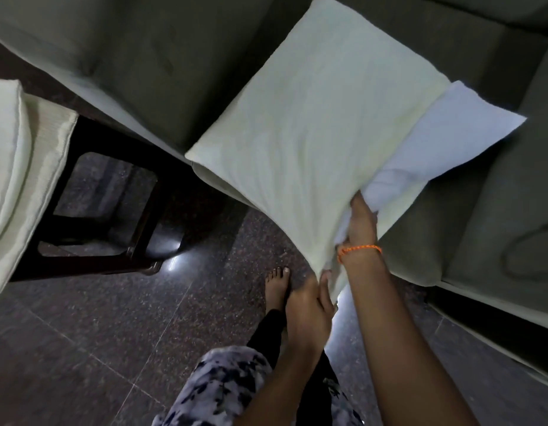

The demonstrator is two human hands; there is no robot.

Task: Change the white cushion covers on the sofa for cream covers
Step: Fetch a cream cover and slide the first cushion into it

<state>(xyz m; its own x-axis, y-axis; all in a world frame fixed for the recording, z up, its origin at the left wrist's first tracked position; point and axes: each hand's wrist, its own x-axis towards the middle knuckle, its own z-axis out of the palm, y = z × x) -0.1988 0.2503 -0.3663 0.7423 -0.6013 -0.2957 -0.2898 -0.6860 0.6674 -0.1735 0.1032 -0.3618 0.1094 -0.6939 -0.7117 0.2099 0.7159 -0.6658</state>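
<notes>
Fingers [326, 279] of the left hand [312, 305] pinched the cream cover's [312, 124] bottom corner.
Right hand [362, 222] gripped the white cushion [451, 130] protruding at three o'clock, over the sofa [497, 195].

Cushion [312, 127] held over the sofa [162, 56] seat's front edge, a second cushion [457, 130] under it to its right. Left hand [309, 305] at the near corner, right hand [362, 222] just right of it, between the two cushions. Stool [113, 192] on floor [82, 348] left of sofa, folded covers [17, 167] on it.
</notes>
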